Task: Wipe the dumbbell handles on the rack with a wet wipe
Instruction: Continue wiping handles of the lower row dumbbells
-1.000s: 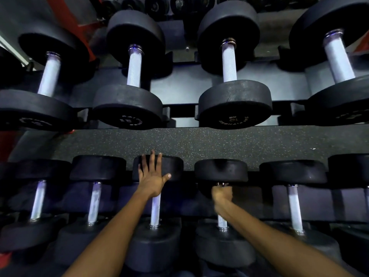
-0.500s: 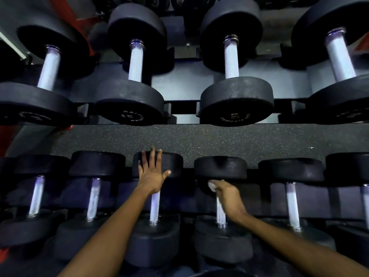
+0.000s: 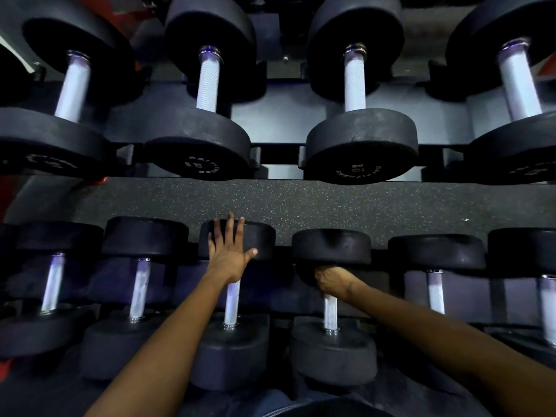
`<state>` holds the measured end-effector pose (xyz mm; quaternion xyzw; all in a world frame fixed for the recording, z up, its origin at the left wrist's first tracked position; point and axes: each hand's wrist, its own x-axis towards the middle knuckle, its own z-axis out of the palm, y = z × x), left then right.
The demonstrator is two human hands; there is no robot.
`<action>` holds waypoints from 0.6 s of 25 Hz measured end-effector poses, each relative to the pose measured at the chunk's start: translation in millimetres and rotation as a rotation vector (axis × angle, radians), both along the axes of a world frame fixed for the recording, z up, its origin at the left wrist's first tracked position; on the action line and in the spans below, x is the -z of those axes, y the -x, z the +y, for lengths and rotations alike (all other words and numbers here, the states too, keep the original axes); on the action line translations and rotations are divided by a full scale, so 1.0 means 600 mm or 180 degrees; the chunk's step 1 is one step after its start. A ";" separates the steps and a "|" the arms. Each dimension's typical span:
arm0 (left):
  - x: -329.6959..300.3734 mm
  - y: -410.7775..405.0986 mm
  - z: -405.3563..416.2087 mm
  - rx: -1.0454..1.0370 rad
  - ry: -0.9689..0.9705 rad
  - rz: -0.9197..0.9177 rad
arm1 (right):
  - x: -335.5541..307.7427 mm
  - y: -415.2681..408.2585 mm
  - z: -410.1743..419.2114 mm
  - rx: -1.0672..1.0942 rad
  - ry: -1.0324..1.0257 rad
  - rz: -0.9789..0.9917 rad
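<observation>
On the lower rack row, my right hand (image 3: 332, 279) grips the far end of a silver dumbbell handle (image 3: 330, 313), right under its far black head (image 3: 331, 246). The wet wipe is hidden inside that hand. My left hand (image 3: 230, 252) lies flat with spread fingers on the far head (image 3: 258, 239) of the neighbouring dumbbell to the left, above its handle (image 3: 232, 305). More small dumbbells line the row on both sides.
An upper rack row carries several bigger black dumbbells with silver handles, such as one (image 3: 355, 82) above my right hand. A speckled dark floor strip (image 3: 301, 203) shows between the rows. A red frame part (image 3: 6, 191) sits at the left edge.
My right hand slid down the handle, showing a bit of white wipe, then back up to the far end. My left hand has stayed on the neighbouring dumbbell head.
</observation>
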<state>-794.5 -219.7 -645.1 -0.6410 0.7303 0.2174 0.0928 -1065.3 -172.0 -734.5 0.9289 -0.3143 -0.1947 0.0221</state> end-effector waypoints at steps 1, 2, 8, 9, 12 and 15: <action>0.000 -0.001 0.000 0.0009 0.0010 0.0008 | -0.004 0.021 -0.003 -0.0135 0.0188 -0.0394; 0.001 -0.002 0.000 0.0014 0.0019 0.0019 | -0.006 0.044 0.003 -0.0171 0.0317 -0.0822; 0.006 -0.004 0.001 0.0028 0.0053 0.0102 | -0.035 0.027 0.108 0.4223 -0.0295 -0.3211; 0.007 -0.003 0.000 0.0032 0.0071 0.0092 | -0.039 0.014 0.097 0.5508 -0.0864 -0.3798; 0.009 -0.002 -0.002 0.0021 0.0093 0.0050 | -0.013 0.015 0.036 0.6577 -0.3168 -0.5326; 0.011 -0.003 -0.003 0.0007 0.0085 0.0018 | 0.004 0.021 0.016 0.6480 -0.3973 -0.5282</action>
